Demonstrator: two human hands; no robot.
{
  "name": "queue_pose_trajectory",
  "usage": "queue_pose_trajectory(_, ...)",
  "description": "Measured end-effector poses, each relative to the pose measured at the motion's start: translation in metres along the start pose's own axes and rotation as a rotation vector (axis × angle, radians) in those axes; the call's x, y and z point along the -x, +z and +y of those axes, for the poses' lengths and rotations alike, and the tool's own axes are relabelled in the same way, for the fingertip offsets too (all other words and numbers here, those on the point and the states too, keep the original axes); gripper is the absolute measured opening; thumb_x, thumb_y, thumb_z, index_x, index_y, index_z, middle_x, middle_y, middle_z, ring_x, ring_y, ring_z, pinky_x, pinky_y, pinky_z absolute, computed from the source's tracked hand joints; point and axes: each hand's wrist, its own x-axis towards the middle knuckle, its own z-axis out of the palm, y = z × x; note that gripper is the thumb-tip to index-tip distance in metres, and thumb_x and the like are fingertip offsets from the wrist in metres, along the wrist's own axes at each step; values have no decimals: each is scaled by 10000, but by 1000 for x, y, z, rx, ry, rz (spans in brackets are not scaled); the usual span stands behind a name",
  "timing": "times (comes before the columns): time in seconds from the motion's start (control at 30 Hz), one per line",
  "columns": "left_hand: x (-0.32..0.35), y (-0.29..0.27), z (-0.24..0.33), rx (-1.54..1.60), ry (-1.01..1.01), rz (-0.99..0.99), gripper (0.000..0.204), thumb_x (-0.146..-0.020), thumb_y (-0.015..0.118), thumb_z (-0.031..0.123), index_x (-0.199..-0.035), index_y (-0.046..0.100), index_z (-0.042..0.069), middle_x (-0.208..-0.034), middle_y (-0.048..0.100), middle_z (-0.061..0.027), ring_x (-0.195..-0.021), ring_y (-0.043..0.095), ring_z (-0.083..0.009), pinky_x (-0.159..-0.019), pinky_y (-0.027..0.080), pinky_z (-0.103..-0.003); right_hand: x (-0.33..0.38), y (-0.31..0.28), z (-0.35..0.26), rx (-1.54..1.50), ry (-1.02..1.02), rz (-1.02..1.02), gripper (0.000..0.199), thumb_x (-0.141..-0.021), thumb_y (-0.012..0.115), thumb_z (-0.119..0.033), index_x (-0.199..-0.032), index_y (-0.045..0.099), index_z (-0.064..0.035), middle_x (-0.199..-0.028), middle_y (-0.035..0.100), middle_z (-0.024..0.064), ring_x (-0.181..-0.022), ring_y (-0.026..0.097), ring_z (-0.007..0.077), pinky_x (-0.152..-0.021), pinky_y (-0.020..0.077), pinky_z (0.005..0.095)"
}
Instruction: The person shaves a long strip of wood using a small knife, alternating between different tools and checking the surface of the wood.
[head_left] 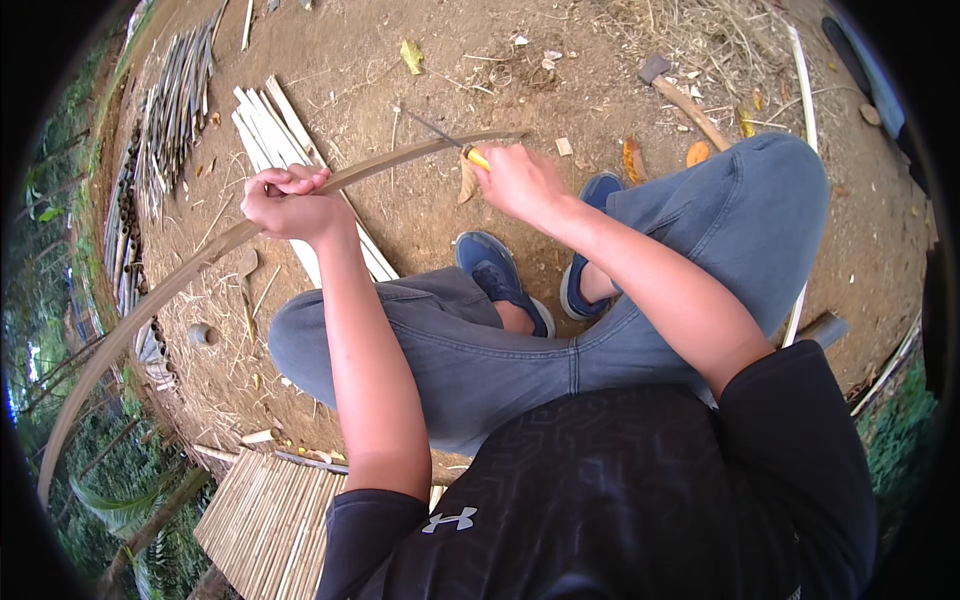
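Observation:
My left hand (290, 205) is closed round a long, thin, curved strip of wood or bamboo (395, 157). The strip bends from the far left edge, up through that hand, to a tip near the middle. Held in my right hand (525, 182) is a knife (478, 158) with a yellow handle and a narrow dark blade. Its blade points up and left, lying across or just above the strip near its far end; whether they touch I cannot tell. Slight blur shows on the right hand.
Pale split strips (265, 125) lie beyond my left hand, with a bundle of dark sticks (180, 110) farther left. A hatchet (688, 105) rests on the dirt beyond my right knee. At the lower left is a slatted bamboo platform (265, 525). My shoes (490, 270) stand below the knife.

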Motion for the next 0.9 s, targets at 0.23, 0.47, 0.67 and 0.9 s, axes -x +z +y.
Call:
queue_pose_trajectory(0.23,13,17,3,-51,-6,-33,306,-833,369,313,-630,422,89,-452,356,-14,-412,344,-145,-420,357,-284,-4,8,14,-168,42,128,239,-954,576,-237,-1043,674,-37,-879,707,166,-777,710,320,-712,569,456)
queue_pose_trajectory(0.47,-1,-4,1,-26,-77,23,306,-838,374,337,-631,423,115,-456,349,-10,-418,347,-137,-450,369,-300,-1,3,-1,-45,35,54,246,-932,598,-214,-1008,666,10,-787,702,162,-715,706,320,-668,573,452)
queue_pose_trajectory(0.67,2,1,1,-54,-46,34,292,-835,365,320,-631,415,118,-467,342,-12,-420,339,-140,-448,365,-314,-9,12,2,-127,8,27,208,-952,548,-139,-1061,649,7,-726,653,124,-574,630,200,-464,518,336)
queue_pose_trajectory(0.9,1,7,-3,-45,-45,69,296,-843,349,319,-657,425,101,-444,324,-16,-411,335,-148,-429,365,-309,-14,21,26,-96,94,-1,162,-928,570,-86,-1019,652,20,-706,636,123,-526,596,188,-418,494,315)
